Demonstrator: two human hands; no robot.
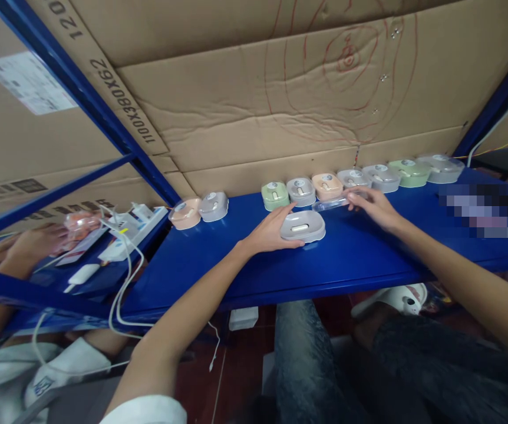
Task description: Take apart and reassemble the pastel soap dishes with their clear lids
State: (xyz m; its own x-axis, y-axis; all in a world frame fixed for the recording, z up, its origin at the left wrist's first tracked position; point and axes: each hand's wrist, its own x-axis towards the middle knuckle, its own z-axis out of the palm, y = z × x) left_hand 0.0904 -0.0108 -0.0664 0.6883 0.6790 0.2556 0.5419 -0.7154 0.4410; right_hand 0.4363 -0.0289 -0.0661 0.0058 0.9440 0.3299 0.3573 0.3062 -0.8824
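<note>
On the blue shelf point(218, 259) my left hand point(268, 231) rests against the left side of a grey oval soap box point(303, 226), fingers curled around its edge. My right hand point(374, 206) reaches to the back of the shelf, its fingertips on a clear plastic lid point(331, 204). That lid lies in front of a row of small boxes along the cardboard wall: green point(274, 195), grey point(300, 191) and peach point(327, 185), then more grey and green ones to the right.
A peach box point(185, 213) and a grey box point(213, 206) sit apart at the left. Another person's hand point(37, 242) works at the neighbouring shelf, among white cables point(124, 277) and a power strip point(137, 227). Cardboard sheets line the back. Blue uprights frame both sides.
</note>
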